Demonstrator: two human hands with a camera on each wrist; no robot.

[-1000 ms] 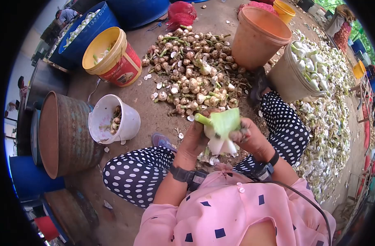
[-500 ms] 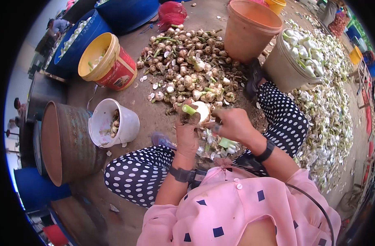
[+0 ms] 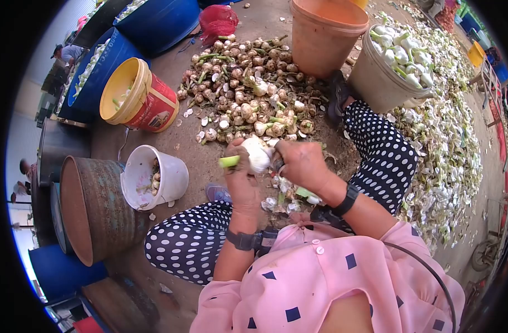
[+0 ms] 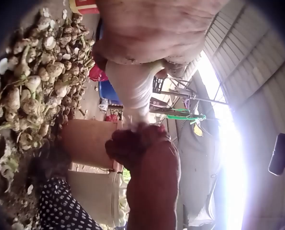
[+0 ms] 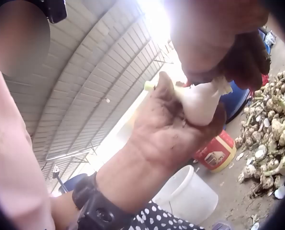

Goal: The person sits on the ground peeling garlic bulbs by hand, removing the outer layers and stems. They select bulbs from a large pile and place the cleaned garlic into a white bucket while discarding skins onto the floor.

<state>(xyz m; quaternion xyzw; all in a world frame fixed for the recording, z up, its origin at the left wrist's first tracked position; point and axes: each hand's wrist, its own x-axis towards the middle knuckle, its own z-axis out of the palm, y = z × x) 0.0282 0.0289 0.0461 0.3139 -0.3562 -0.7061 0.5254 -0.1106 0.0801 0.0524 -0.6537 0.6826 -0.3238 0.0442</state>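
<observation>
A white garlic bulb (image 3: 257, 156) with a short green stem (image 3: 229, 161) is held over the ground in front of the lap. The left hand (image 3: 240, 172) grips it, fingers curled round the stem side. At the bulb's other side the right hand (image 3: 301, 162) has curled fingers touching it; whether they pinch a small dark thing is unclear. In the right wrist view the bulb (image 5: 201, 104) lies against the left palm (image 5: 164, 124), the right hand (image 5: 219, 43) above it. The left wrist view shows the bulb (image 4: 133, 88) between both hands.
Beyond the hands lies a heap of unpeeled bulbs (image 3: 243, 83). An orange bucket (image 3: 323, 47) and a pale bucket of white bulbs (image 3: 376, 83) stand behind right, peelings (image 3: 443, 166) beside them. A white bucket (image 3: 173, 180), yellow bucket (image 3: 148, 105) and rusty drum (image 3: 107, 205) stand left.
A trimmed piece with green leaf left the hands and lies below them among scraps. The hands now hold a round white bulb, which has shifted left since half a second ago; the view has turned slightly.
</observation>
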